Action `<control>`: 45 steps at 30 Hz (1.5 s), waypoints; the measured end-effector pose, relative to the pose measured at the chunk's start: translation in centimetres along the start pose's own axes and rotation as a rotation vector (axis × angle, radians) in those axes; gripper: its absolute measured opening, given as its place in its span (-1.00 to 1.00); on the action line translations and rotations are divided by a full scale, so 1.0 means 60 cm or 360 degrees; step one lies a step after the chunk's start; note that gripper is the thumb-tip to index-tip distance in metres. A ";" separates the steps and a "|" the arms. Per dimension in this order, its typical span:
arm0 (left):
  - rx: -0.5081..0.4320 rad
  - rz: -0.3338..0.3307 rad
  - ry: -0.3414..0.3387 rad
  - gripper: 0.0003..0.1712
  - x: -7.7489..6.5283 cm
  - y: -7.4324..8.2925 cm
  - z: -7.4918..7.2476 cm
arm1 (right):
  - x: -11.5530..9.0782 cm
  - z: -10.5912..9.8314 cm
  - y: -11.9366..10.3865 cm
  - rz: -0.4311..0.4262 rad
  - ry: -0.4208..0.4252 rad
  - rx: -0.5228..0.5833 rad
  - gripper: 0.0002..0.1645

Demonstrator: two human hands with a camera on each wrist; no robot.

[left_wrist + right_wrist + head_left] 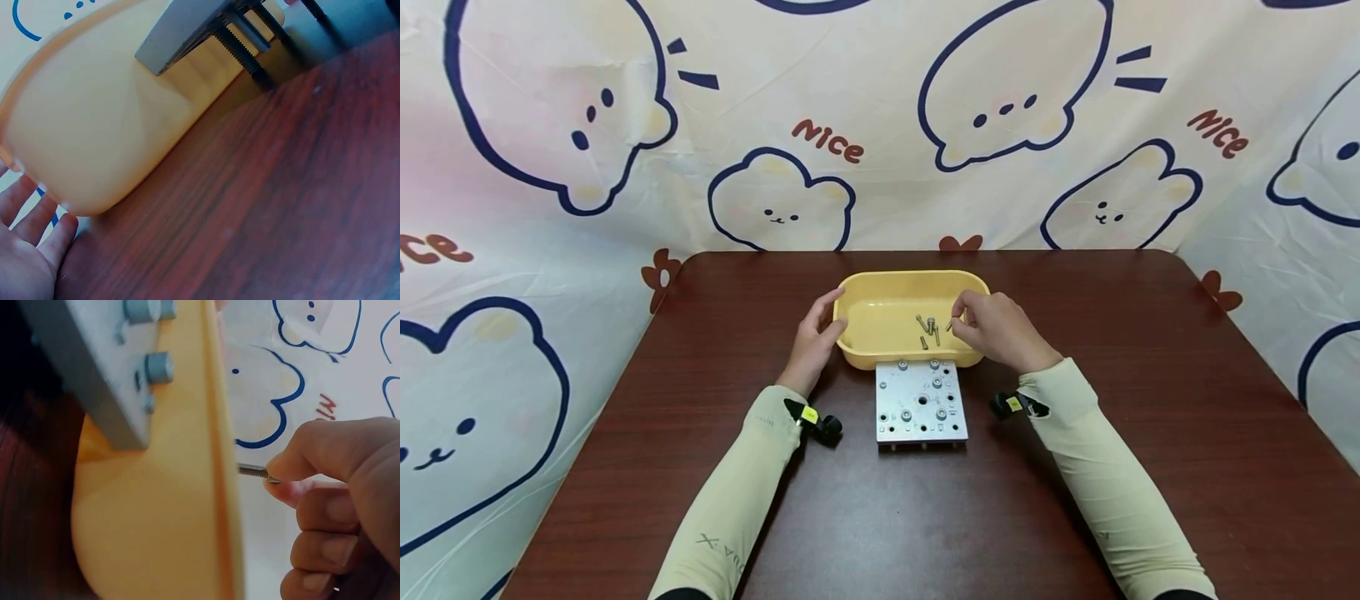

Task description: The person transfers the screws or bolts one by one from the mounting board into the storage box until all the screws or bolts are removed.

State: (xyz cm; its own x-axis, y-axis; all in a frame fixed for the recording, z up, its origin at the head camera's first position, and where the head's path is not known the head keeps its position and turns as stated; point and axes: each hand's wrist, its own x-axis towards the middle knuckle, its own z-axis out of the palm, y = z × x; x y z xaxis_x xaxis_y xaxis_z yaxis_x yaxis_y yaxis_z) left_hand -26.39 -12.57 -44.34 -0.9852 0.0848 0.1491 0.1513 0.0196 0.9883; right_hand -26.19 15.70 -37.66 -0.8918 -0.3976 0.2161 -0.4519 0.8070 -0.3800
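A yellow tray [880,287] stands on the table with several small screws [929,327] inside. My left hand [812,340] touches the tray's left end, its fairly straight fingers [36,219] against the outer wall. Over the tray's right side, my right hand [1000,329] pinches a small screw [253,470] between thumb and index finger. In the right wrist view the screw's threaded shank points toward the tray rim, and the other fingers are curled. Right before the tray is a silver metal plate [910,417] with holes and several screws set in it.
The plate stands raised on threaded legs [240,53], its far edge close against the tray's near wall. The dark brown wooden table [850,517] ends at a cartoon-printed cloth [880,200] behind. Wrist cameras [823,427] are strapped on both sleeves.
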 end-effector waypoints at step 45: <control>0.0010 0.0024 0.0003 -0.45 0.001 -0.002 0.002 | 0.042 0.056 0.028 0.0146 -0.0228 -0.0230 -0.88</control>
State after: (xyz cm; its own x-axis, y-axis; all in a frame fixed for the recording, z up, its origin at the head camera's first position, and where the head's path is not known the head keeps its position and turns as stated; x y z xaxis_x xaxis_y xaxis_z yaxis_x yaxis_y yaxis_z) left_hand -26.43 -12.48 -44.46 -0.9830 0.0830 0.1639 0.1664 0.0247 0.9857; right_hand -29.29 14.59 -40.80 -0.9278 -0.3692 0.0528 -0.3699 0.8927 -0.2573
